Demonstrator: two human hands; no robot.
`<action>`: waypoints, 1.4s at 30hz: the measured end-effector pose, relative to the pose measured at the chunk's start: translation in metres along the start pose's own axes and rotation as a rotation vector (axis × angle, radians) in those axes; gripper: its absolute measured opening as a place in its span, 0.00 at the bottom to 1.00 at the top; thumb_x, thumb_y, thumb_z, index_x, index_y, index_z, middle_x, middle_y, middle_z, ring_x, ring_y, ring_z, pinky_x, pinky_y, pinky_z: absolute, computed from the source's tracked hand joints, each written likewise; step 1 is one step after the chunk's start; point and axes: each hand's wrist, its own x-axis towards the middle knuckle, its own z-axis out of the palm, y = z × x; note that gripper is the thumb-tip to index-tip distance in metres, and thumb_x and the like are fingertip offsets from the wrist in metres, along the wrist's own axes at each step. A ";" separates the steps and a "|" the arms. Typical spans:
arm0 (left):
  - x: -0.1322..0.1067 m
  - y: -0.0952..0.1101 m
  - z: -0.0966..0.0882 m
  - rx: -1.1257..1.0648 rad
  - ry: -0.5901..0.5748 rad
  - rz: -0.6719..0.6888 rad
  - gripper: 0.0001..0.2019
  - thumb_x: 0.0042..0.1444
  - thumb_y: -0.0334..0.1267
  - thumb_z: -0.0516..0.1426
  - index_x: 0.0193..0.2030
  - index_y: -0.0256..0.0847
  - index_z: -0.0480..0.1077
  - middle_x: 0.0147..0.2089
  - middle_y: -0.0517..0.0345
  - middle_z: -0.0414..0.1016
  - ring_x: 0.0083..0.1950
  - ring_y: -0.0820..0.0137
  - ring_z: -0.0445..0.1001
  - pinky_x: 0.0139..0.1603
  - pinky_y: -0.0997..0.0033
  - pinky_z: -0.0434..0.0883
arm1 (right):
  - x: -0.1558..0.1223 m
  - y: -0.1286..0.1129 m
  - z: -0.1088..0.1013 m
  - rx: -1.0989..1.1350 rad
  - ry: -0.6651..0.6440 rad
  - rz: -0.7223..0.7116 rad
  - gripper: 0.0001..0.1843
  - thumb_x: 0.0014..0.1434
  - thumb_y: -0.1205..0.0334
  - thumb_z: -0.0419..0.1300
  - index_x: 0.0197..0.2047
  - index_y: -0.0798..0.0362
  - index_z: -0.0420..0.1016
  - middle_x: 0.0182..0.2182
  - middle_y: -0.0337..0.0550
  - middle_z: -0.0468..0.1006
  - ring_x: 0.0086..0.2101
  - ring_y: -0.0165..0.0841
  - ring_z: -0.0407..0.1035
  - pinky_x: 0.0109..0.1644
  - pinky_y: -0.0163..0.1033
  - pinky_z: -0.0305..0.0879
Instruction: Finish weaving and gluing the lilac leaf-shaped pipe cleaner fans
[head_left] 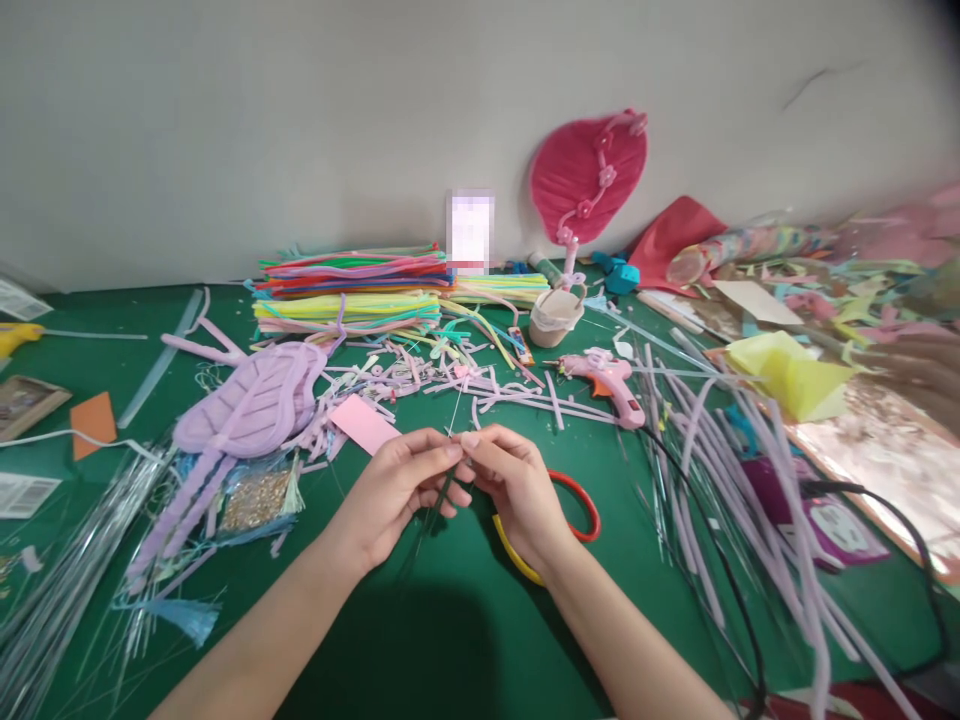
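Observation:
My left hand [409,480] and my right hand [517,485] meet over the green table, their thumbs and fingertips pinched together. Between them they grip a thin wire [455,408] that sticks up from the fingertips; dark thin strands show below the left fingers. Whether a small pink piece behind the wire's upper end is attached to it I cannot tell. Under my right wrist lies a looped tool handle, red [592,505] and yellow, mostly hidden by the hand. A pink card [364,422] rests just beyond my left hand.
At the left are a lilac pipe-cleaner fan [247,400] and a bundle of silvery wires [82,570]. Pipe-cleaner bundles [345,310] lie at the back. A pink glue gun [611,383], its black cord and lilac pipe cleaners [787,540] occupy the right. A red fan [585,175] stands in a cup [556,320].

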 end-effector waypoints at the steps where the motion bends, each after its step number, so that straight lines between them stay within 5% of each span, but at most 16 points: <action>1: 0.000 0.000 0.000 -0.012 -0.003 -0.012 0.10 0.50 0.40 0.64 0.30 0.37 0.70 0.27 0.61 0.75 0.24 0.76 0.74 0.22 0.81 0.68 | 0.000 0.000 -0.001 0.001 -0.001 0.009 0.09 0.49 0.58 0.69 0.25 0.54 0.78 0.18 0.33 0.71 0.21 0.23 0.60 0.25 0.30 0.52; 13: 0.000 -0.005 0.000 0.055 0.055 -0.032 0.09 0.51 0.39 0.63 0.28 0.37 0.69 0.25 0.60 0.76 0.22 0.74 0.75 0.20 0.80 0.69 | -0.002 0.002 0.001 -0.161 0.066 -0.099 0.09 0.49 0.59 0.68 0.23 0.54 0.78 0.19 0.35 0.73 0.22 0.26 0.63 0.27 0.33 0.58; 23: 0.002 -0.014 -0.001 0.152 0.150 0.108 0.08 0.52 0.39 0.60 0.29 0.37 0.68 0.24 0.63 0.73 0.20 0.75 0.73 0.19 0.79 0.69 | -0.005 0.005 0.002 -0.479 0.048 -0.243 0.11 0.57 0.57 0.62 0.29 0.55 0.77 0.22 0.39 0.74 0.25 0.29 0.66 0.29 0.34 0.61; 33: -0.003 -0.008 0.001 0.070 0.092 0.117 0.08 0.52 0.39 0.61 0.30 0.37 0.69 0.25 0.62 0.74 0.20 0.76 0.73 0.18 0.80 0.69 | 0.002 0.005 -0.001 -0.047 -0.035 0.040 0.10 0.52 0.56 0.68 0.32 0.54 0.82 0.19 0.36 0.72 0.21 0.22 0.59 0.21 0.29 0.46; 42: -0.002 -0.013 -0.003 0.022 0.064 0.100 0.07 0.53 0.38 0.61 0.29 0.37 0.69 0.24 0.63 0.74 0.18 0.75 0.72 0.16 0.80 0.68 | 0.005 0.009 -0.001 0.018 -0.026 0.082 0.11 0.46 0.57 0.71 0.29 0.55 0.82 0.20 0.36 0.70 0.21 0.22 0.58 0.19 0.28 0.44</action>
